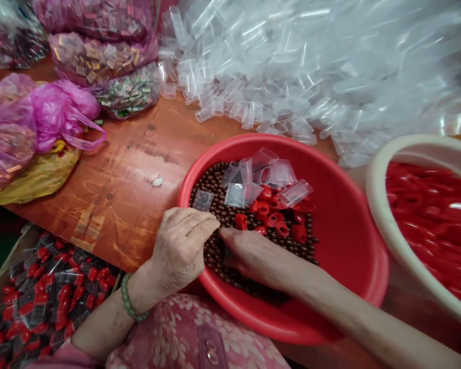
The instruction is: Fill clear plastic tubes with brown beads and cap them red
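A red basin [341,215] holds small brown balls [215,189], red caps [272,218] and a few clear plastic tubes [269,174]. My left hand [180,246] rests at the basin's near left rim, fingers curled and pinched together over the brown balls; what they hold is hidden. My right hand [253,253] lies inside the basin on the brown balls, fingertips meeting the left hand's, fingers closed together. A green bead bracelet [128,300] circles my left wrist.
A big heap of clear plastic tubes [311,66] fills the back right. A cream basin [376,195] of red caps sits right. Pink bags [42,113] and bags of small pieces [100,56] lie at the back left. A box of filled tubes [42,292] stands lower left.
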### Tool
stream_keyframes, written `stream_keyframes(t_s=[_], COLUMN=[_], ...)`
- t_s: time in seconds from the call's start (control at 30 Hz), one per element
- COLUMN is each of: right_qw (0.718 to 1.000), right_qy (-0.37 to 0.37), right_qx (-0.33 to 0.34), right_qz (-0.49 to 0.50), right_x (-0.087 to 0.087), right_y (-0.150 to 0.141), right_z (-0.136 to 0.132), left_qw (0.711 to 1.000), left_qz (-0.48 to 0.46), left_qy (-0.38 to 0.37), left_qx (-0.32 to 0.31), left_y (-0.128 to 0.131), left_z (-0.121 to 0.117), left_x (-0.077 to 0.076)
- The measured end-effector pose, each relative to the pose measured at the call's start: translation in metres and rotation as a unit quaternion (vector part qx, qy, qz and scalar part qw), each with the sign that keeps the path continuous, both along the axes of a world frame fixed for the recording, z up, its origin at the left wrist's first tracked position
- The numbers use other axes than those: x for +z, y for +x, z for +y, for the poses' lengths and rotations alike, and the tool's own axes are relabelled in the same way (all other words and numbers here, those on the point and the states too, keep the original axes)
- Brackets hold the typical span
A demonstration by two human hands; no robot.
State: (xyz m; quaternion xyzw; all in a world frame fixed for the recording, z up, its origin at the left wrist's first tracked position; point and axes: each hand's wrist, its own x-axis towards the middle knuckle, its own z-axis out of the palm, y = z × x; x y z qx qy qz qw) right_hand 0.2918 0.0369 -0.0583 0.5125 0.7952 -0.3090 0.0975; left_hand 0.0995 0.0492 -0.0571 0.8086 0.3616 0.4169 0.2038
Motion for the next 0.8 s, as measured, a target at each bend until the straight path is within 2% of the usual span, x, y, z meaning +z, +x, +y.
stream_keyframes(t_s=[0.17,0.3,0.43,0.57,0.7,0.8], right_qw=[0.998,0.991,0.978,0.953,0.926,0.917], right_qy=[0.02,0.034,0.057,0.063,0.073,0.091], right_qx=[0.001,0.0,-0.009,-0.036,-0.062,-0.064], right_qz=[0.058,0.129,0.2,0.295,0.366,0.382], right_x=[-0.013,-0.013,-0.002,0.015,0.033,0.044], right_y=[-0.029,-0.027,-0.017,-0.009,-0.001,0.007], right_z=[0.011,0.019,0.022,0.019,0.011,0.006], left_qw=[1.0,1.0,0.999,0.999,0.994,0.983], left_qz=[0.0,0.006,0.019,0.01,-0.046,-0.046], left_qy=[-0.003,0.005,0.006,-0.014,-0.097,-0.175], left_qx=[-0.002,0.011,0.026,0.031,0.005,-0.031], left_y=[0.0,0.0,0.0,-0.003,-0.008,-0.008], left_z=[0.0,0.0,0.001,-0.003,-0.011,-0.016], left_x=[-0.001,-0.002,0.001,0.013,0.028,0.035])
